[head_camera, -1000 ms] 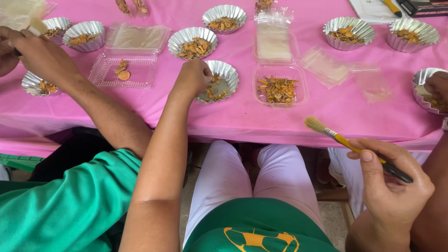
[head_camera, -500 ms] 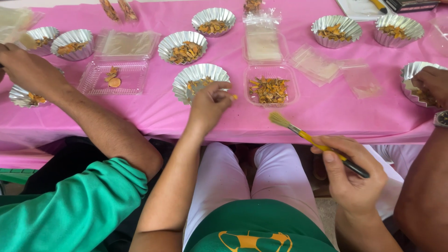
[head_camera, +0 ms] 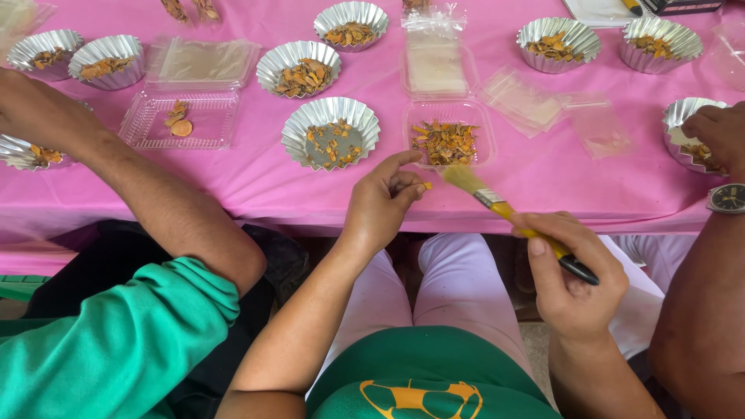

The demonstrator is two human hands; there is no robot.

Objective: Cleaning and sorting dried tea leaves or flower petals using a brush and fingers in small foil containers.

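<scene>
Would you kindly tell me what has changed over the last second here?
The left hand came back from the foil cup towards the body, now pinching a small orange piece. The right hand brought the brush up so its bristles meet that piece. The cups and trays on the pink table stayed put.

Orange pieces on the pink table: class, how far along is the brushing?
Done: the clear tray already holds a heap of pieces. In hand: the left hand pinches one small orange piece while the right hand brings the paintbrush to it. Left: the foil cup nearest still holds pieces.
</scene>
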